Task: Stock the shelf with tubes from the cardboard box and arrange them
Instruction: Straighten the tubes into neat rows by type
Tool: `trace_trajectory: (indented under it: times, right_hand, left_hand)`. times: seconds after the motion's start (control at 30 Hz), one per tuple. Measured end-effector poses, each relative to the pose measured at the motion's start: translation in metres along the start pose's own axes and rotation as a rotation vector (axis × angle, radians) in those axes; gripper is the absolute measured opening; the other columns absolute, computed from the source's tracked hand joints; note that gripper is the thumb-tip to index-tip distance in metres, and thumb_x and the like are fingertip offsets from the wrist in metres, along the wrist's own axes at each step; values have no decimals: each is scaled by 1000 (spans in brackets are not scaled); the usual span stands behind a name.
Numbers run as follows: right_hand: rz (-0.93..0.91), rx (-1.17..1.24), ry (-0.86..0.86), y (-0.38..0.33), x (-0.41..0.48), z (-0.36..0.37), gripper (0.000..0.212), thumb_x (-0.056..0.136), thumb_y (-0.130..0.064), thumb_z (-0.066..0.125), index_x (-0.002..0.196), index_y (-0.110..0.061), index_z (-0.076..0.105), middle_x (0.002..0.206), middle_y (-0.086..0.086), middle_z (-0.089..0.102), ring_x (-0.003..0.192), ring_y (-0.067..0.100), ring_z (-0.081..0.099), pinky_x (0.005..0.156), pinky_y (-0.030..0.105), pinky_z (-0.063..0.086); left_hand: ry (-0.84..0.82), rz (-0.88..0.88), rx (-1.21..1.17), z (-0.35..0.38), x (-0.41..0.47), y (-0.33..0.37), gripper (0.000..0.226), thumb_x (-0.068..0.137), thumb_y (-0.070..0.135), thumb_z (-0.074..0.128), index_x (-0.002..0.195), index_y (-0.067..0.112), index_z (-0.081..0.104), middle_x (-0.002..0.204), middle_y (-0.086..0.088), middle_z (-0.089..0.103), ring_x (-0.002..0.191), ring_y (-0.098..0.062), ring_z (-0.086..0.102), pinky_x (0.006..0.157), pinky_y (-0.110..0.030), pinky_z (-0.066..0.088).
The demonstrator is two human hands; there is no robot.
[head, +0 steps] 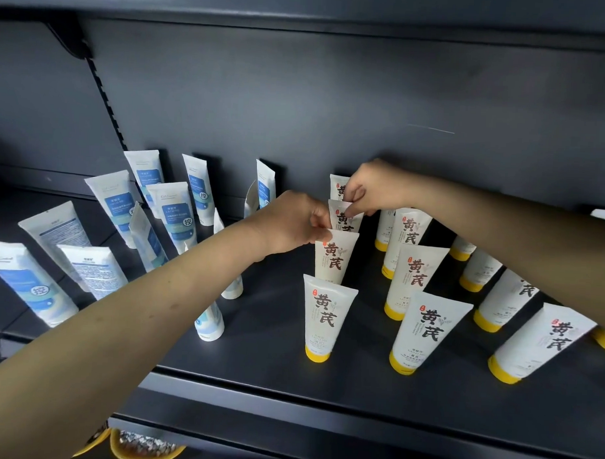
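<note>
On the dark shelf (272, 358), cream tubes with yellow caps stand cap-down in rows on the right. My left hand (291, 222) pinches the top edge of the second tube (334, 261) in the left-most cream row. My right hand (371, 190) pinches the crimped top of the third tube (344, 218) behind it. A fourth tube (337, 186) stands at the back, partly hidden by my right hand. The front tube (323, 319) of that row stands untouched. White tubes with blue labels (173, 214) stand on the left half. No cardboard box is in view.
More cream tubes (424, 333) fill the rows to the right, up to the frame edge. The blue-label tubes lean at varied angles, some turned sideways. A bare strip of shelf runs along the front edge. Below the shelf, yellow-rimmed items (142, 447) show.
</note>
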State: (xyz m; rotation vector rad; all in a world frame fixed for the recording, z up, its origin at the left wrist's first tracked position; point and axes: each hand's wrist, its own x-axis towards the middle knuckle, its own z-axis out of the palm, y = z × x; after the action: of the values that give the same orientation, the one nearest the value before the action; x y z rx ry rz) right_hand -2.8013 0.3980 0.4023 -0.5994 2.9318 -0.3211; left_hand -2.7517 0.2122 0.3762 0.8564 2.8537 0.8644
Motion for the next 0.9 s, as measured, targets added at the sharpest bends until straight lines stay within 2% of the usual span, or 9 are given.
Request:
trace_trajectory:
  times: [0.13,0.27,0.37,0.43,0.57,0.67,0.8,0.9]
  right_hand:
    - [-2,24,6,4,-4,-1,7,80,-21,73,84,-17,69,76,-4,70,64,18,67,63,24,49]
    - [-31,60,91,8,-16,-12,20,78,-19,75,96,-10,73,90,-4,72,85,14,68,84,34,54]
    - [-63,97,115,7,-41,-23,22,80,-17,74,101,-10,72,96,-1,73,90,10,68,89,33,52]
    - [-77,115,126,3,-66,-29,23,81,-18,73,103,-13,71,98,-3,72,90,7,67,86,24,52]
    - [-100,127,113,-5,-122,-30,20,79,-29,74,98,-23,71,89,-14,71,81,-5,65,76,11,50]
    - [-84,97,20,-10,-156,-23,20,77,-42,72,93,-28,72,84,-16,71,78,-6,64,73,13,50]
    - [-49,-84,-137,-5,-178,-2,31,76,-53,68,97,-30,68,83,-18,67,77,-7,61,71,14,50]
    - [-73,-193,-164,-2,-183,13,16,81,-49,65,78,-35,57,70,-15,59,68,-8,53,61,15,43]
  left_hand:
    - [-3,-25,20,-1,-2,1,10,87,21,66,92,14,71,89,1,67,78,-8,58,73,-18,44]
    - [42,-44,-12,-8,-10,4,20,87,17,67,106,14,69,97,0,68,86,-10,61,76,-10,44]
    - [135,18,-83,-15,-31,10,20,85,13,69,105,11,69,98,0,69,90,-11,64,81,-10,46]
    - [131,75,-134,-17,-48,16,22,82,16,71,104,12,70,96,3,69,89,-5,65,83,-12,49]
    - [-44,94,-113,-10,-67,22,28,80,26,73,107,22,70,99,10,68,94,0,63,87,-18,51]
    - [-136,66,-13,-2,-69,22,31,81,30,72,111,25,68,100,13,66,92,3,62,83,-15,50]
    - [-168,55,40,2,-68,25,17,85,27,69,101,22,71,94,14,69,86,5,61,79,-13,49]
    - [-135,72,77,3,-68,30,13,86,25,67,95,19,74,87,12,70,81,4,59,72,-8,44]
